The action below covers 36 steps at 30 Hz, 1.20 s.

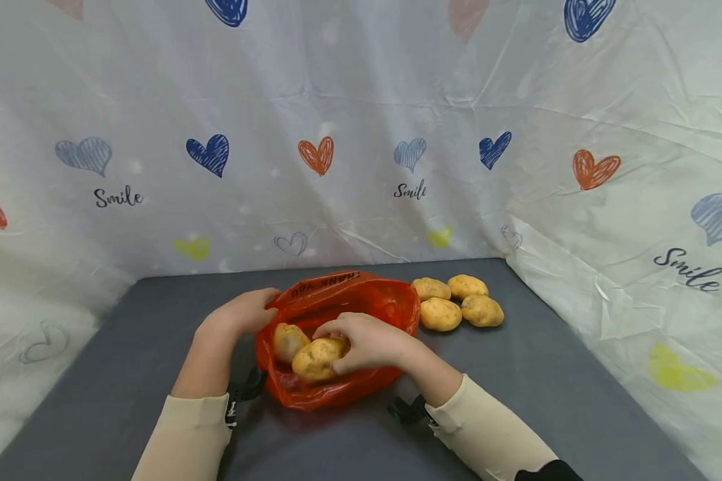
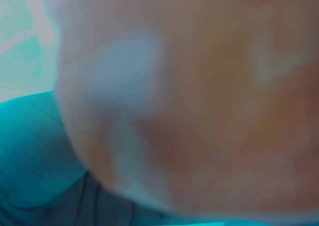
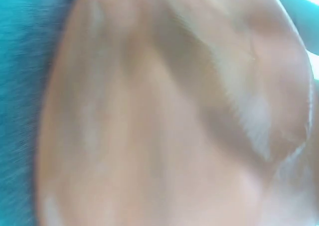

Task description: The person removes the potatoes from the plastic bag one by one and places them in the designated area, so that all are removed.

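A red plastic bag [image 1: 391, 300] with "THANK YOU" print lies with its mouth wide, in the middle of the head view. The left hand [image 1: 241, 314] holds the bag's left rim; its fingertips are partly hidden by the plastic. Inside the mouth, the right hand [image 1: 373, 342] grips a potato [image 1: 317, 361] between thumb and fingers. Another potato [image 1: 289, 342] sits in the bag just left of the gripped one. Both wrist views are mostly filled by blurred plastic of the bag [image 2: 199, 136] up close, hiding the hands there.
Several potatoes [image 1: 440, 314] lie grouped on the dark grey table [image 1: 517, 387], right of the bag and toward the back edge. A white sheet [image 1: 361, 87] printed with hearts and "Smile" hangs behind the table and along its sides.
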Each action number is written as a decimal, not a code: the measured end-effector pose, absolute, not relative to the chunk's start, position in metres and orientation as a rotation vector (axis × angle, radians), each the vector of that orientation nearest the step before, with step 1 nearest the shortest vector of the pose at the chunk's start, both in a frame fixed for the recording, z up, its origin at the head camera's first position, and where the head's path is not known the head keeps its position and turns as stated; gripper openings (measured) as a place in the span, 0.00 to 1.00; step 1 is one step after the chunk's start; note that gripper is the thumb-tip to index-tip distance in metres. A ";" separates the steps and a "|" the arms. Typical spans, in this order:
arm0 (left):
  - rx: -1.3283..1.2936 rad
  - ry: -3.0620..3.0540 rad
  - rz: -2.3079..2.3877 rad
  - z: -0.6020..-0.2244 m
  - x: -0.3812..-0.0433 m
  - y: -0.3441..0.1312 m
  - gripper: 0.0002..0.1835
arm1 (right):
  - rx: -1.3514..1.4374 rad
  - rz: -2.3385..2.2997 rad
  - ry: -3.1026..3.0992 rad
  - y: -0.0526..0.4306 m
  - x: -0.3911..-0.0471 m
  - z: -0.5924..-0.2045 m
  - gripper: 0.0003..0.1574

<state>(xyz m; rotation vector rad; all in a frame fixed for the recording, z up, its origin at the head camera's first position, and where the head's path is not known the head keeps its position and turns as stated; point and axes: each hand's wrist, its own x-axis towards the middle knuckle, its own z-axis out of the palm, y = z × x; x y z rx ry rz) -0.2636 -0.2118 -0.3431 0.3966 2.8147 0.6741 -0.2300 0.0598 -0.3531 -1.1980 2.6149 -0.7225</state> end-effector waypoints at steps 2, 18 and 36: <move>0.403 2.818 0.677 -0.344 -0.262 -0.214 0.28 | -1.186 -0.760 2.629 0.063 -0.227 -0.355 0.32; 0.387 2.818 0.686 -0.344 -0.262 -0.211 0.28 | -1.100 -1.080 2.763 0.131 -0.213 -0.352 0.30; 0.403 2.811 0.692 -0.343 -0.264 -0.210 0.26 | -0.843 -1.297 2.646 0.210 -0.223 -0.312 0.25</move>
